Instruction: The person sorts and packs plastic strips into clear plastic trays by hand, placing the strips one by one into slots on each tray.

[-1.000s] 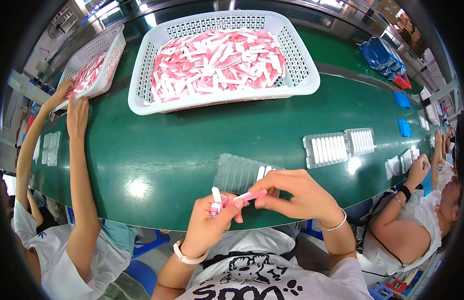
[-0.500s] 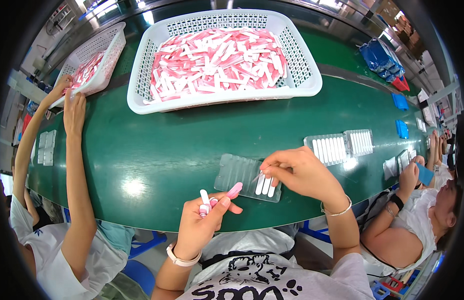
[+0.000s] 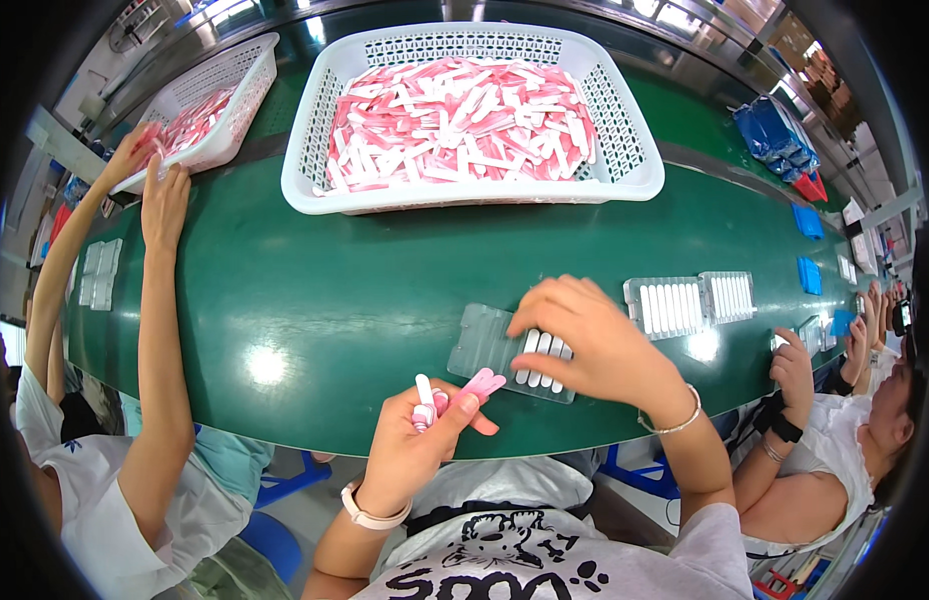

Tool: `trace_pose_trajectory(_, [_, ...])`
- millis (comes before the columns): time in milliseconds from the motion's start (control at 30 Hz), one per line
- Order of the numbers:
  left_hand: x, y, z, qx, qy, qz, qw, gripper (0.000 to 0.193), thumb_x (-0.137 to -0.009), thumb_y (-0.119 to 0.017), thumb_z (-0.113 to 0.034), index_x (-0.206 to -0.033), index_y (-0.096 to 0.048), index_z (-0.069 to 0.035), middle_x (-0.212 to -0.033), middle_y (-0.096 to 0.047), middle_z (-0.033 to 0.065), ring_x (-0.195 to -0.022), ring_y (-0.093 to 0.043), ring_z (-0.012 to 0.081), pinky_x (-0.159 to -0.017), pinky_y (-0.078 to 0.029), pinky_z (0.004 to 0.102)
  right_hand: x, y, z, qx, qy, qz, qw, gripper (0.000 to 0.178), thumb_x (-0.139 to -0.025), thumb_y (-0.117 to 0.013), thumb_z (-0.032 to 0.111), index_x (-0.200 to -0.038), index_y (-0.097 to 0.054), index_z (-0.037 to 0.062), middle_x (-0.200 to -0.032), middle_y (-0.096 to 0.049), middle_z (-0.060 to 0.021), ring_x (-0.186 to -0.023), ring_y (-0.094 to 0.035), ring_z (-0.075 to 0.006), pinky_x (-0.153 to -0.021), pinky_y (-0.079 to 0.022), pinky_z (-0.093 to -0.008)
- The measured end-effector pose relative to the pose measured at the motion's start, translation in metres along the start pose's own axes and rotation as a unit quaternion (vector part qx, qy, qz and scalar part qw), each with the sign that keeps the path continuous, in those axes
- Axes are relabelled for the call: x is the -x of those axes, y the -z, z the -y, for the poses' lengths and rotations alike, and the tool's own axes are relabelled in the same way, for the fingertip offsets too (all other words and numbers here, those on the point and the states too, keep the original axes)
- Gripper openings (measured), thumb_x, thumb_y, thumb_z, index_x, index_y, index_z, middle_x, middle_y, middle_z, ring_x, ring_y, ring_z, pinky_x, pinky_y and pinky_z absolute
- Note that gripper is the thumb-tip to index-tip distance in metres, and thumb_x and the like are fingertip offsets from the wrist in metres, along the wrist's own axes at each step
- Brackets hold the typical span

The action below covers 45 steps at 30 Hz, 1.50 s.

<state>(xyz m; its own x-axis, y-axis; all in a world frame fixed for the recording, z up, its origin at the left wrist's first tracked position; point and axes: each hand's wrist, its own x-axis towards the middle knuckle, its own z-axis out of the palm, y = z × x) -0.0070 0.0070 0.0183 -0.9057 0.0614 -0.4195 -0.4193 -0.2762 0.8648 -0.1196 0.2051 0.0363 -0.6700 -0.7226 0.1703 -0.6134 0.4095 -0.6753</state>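
Pink and white sticks (image 3: pixel 485 383) were gripped in my left fingers (image 3: pixel 467 406) while my right fingers (image 3: pixel 545 312) stood parted over a clear tray (image 3: pixel 480 345).

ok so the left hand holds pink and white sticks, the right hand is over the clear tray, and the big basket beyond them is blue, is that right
Not quite: the big basket is white, not blue, as the head view shows. The left hand does hold pink and white sticks, and the right hand is over the clear tray.
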Motion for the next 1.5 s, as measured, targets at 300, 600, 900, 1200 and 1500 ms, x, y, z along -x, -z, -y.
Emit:
trace_pose_trajectory(300, [-0.005, -0.002, 0.005, 0.048, -0.004, 0.038, 0.998, 0.016, -0.092, -0.058, -0.017, -0.087, -0.059, -0.002, -0.073, -0.067, 0.0083, -0.044, -0.036, 0.0001, -0.039, -0.027, 0.0172, 0.028, -0.052, 0.028, -0.359, -0.063, -0.159, 0.918, 0.017, -0.078, -0.067, 0.000, -0.095, -0.070, 0.0025, -0.087, -0.067, -0.0100, -0.074, -0.063, -0.0165, -0.064, -0.049, -0.0268])
trace_pose_trajectory(600, [-0.009, -0.013, 0.000, -0.015, -0.016, -0.010, 1.000, 0.024, -0.094, -0.052, -0.014, -0.106, -0.061, 0.005, -0.077, -0.067, 0.0098, -0.043, -0.031, -0.0005, -0.038, -0.022, 0.0179, 0.037, -0.055, 0.017, 0.045, -0.065, -0.395, 0.915, 0.017, -0.071, -0.069, -0.003, -0.085, -0.066, 0.0051, -0.087, -0.067, -0.0063, -0.079, -0.059, -0.0212, -0.071, -0.042, -0.0309])
trace_pose_trajectory(900, [-0.005, -0.010, 0.000, -0.037, -0.017, -0.015, 0.999, 0.023, -0.094, -0.052, -0.011, -0.104, -0.060, 0.007, -0.074, -0.066, 0.0079, -0.043, -0.029, -0.0012, -0.038, -0.022, 0.0176, 0.046, -0.076, 0.046, 0.309, -0.074, -0.212, 0.924, 0.023, -0.067, -0.067, 0.013, -0.090, -0.066, 0.0095, -0.102, -0.064, 0.0026, -0.096, -0.052, -0.0188, -0.073, -0.023, -0.0394])
trace_pose_trajectory(1200, [-0.001, -0.008, 0.000, -0.039, -0.017, -0.030, 0.999, 0.020, -0.093, -0.054, -0.010, -0.101, -0.062, 0.006, -0.073, -0.065, 0.0079, -0.043, -0.031, -0.0008, -0.038, -0.022, 0.0178, 0.032, -0.058, 0.063, 0.320, -0.120, -0.146, 0.928, 0.027, -0.070, -0.065, 0.015, -0.096, -0.066, 0.0074, -0.104, -0.062, 0.0014, -0.101, -0.046, -0.0189, -0.077, -0.024, -0.0421])
trace_pose_trajectory(1500, [0.000, -0.006, 0.001, -0.051, -0.022, 0.003, 0.998, 0.019, -0.092, -0.058, -0.017, -0.096, -0.067, 0.000, -0.069, -0.066, 0.0014, -0.047, -0.037, -0.0014, -0.041, -0.027, 0.0168, 0.036, -0.057, 0.054, -0.153, -0.129, -0.224, 0.954, 0.016, -0.075, -0.069, 0.006, -0.090, -0.067, 0.0068, -0.096, -0.067, -0.0014, -0.085, -0.055, -0.0168, -0.075, -0.034, -0.0329])
